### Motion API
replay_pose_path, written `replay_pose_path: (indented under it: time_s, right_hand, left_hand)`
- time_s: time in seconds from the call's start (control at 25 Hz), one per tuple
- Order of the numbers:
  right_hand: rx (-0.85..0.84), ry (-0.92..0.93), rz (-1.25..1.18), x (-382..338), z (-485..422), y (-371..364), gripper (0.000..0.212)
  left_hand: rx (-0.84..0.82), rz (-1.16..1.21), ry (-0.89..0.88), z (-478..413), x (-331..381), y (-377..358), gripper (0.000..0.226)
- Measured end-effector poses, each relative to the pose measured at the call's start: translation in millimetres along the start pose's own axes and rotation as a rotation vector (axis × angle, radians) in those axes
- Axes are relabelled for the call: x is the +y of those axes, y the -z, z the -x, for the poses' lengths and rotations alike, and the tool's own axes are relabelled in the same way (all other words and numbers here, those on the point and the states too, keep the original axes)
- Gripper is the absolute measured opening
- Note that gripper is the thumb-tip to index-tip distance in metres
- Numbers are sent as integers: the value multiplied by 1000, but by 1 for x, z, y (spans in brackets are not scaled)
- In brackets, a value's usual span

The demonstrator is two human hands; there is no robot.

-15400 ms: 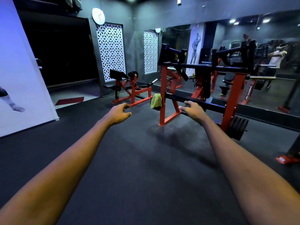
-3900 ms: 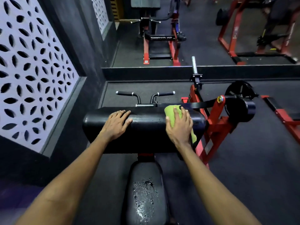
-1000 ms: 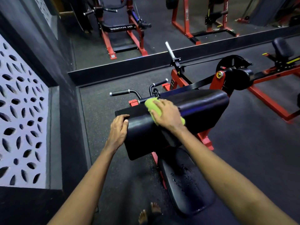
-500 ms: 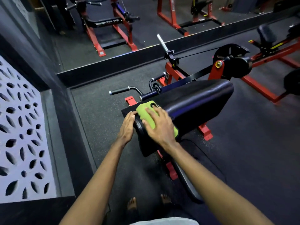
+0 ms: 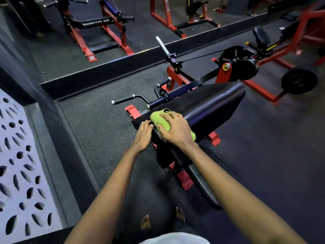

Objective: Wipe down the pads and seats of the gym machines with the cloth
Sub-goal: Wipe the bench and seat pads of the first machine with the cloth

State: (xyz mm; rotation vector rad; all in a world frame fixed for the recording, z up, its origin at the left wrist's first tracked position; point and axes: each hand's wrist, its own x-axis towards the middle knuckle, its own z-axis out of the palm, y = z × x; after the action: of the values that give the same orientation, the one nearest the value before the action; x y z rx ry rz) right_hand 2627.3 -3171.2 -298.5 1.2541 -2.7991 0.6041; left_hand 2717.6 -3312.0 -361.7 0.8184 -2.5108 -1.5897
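A long black arm pad tops a red-framed curl machine in the middle of the view. My right hand presses a green cloth flat against the pad's left end. My left hand rests open-fingered on the pad's left edge, just beside the cloth. Below the pad the black seat slopes down toward me, partly hidden by my right forearm.
Black handles stick out behind the pad. A weight plate and more red machine frames stand to the right. A mirror wall runs along the back, a patterned white panel on the left. My bare feet stand on dark rubber floor.
My view has shifted slightly left and back. My right hand with the cloth stays at the pad's left end, and my left hand remains on the pad's edge beside it.
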Motion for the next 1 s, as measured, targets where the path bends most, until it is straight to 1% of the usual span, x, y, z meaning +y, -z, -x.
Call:
replay_pose_path:
  time_s: [0.08,0.2,0.24,0.28,0.36,0.44,0.48,0.52,0.64,0.72,0.8,0.88,0.92,1.0]
  right_hand:
    - [-64,-53,42,20,-23,15,51]
    - [-106,-277,105,56,-63,38,53]
    - [-111,-319,119,59,-70,40,53]
    - [-118,-319,160,54,-73,39,54]
    - [-164,-211,252,30,-70,28,55]
    - [-236,-82,256,12,-60,18,55]
    - [-278,-46,224,13,-60,17,54]
    - [-318,-61,187,19,-67,22,54]
    - [-372,-245,152,53,-114,35,52]
    - [-416,-322,184,61,-136,34,50]
    - [-488,-296,262,50,-144,23,49]
    - [-576,-214,341,29,-141,14,53]
    - [-611,-164,358,20,-136,10,55]
    - [-660,-63,311,7,-124,4,56]
  left_hand:
    - [-5,-21,21,-2,-2,2,51]
    - [10,-49,2,-1,-2,3,51]
    - [23,-65,-12,-1,-1,3,53]
    - [45,-79,-13,-3,0,3,53]
    - [72,-89,0,-10,-4,3,59]
    - [37,-96,27,-18,-9,6,80]
    - [9,-108,42,-21,-11,7,88]
    - [-12,-115,48,-25,-13,8,87]
    - [-28,-118,30,-26,-14,10,72]
    - [-23,-108,26,-24,-19,9,71]
    - [-16,-132,47,-26,-28,9,76]
    - [-27,-106,116,-36,-42,14,77]
    - [-42,-68,136,-42,-51,17,76]
    - [-76,46,155,-57,-70,24,66]
